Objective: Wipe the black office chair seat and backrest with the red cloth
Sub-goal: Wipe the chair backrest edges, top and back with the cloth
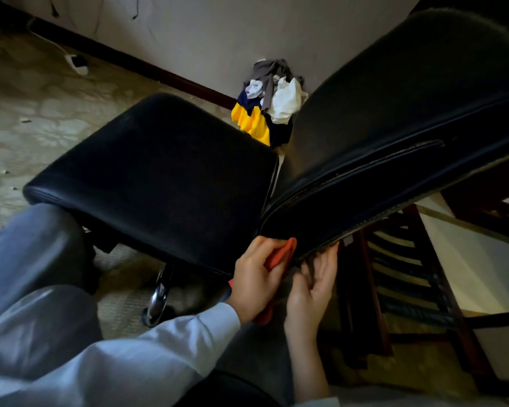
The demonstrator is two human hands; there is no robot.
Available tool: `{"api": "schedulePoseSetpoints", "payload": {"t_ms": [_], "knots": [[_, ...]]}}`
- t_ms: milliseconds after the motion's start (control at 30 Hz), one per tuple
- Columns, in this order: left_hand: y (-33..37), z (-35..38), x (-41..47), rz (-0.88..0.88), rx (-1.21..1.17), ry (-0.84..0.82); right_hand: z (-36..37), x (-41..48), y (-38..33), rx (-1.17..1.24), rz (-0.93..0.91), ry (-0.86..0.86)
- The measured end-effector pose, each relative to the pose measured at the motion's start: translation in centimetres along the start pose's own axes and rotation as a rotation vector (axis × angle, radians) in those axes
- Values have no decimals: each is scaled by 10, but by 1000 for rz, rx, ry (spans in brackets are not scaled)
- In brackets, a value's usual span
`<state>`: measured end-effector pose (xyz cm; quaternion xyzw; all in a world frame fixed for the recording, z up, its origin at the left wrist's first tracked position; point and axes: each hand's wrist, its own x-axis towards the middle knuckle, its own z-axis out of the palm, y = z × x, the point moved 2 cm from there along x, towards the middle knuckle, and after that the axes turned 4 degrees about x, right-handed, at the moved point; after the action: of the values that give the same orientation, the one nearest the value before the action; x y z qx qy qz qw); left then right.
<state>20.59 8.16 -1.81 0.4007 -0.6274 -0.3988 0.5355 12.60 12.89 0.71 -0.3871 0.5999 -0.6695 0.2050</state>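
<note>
- Now, at the near left I see a grey trouser leg [36, 245], bent and tucked just under the seat's left edge.
- Right of it lies the black seat [159, 171], with a chrome base [157, 298] showing below its near edge.
- The left hand [256, 280], in a pale blue sleeve, has its fingers curled round the red cloth [279, 254]. The cloth is bunched against the backrest's lower corner, just right of the seat's near right corner.
- Far behind, by the wall, a pile of clothes [268, 107] in yellow, navy, white and grey sits on the floor.
- The right hand [312, 289] is just beside the left, palm showing, fingers straight and close together, their tips touching the backrest's lower edge.
- The black backrest [394, 113] leans away to the far right.
- A dark wooden chair [409, 274] with slats stands at the right, behind the backrest.
</note>
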Motion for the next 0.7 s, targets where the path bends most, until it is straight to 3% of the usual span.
{"api": "schedulePoseSetpoints", "payload": {"t_ms": [233,367,467,600,700], "knots": [[-65,0,-28,-496,186,-180,5,-17,30,-2,151,7],[-83,-2,-35,-712,145,-87,1,-30,53,-58,272,-19],[-87,-7,-34,-813,126,-20,1,-34,58,-50,305,-10],[-89,3,-33,-910,165,-191,3,-31,56,5,338,4],[-83,10,-34,-968,105,-177,4,-30,53,17,353,10]]}}
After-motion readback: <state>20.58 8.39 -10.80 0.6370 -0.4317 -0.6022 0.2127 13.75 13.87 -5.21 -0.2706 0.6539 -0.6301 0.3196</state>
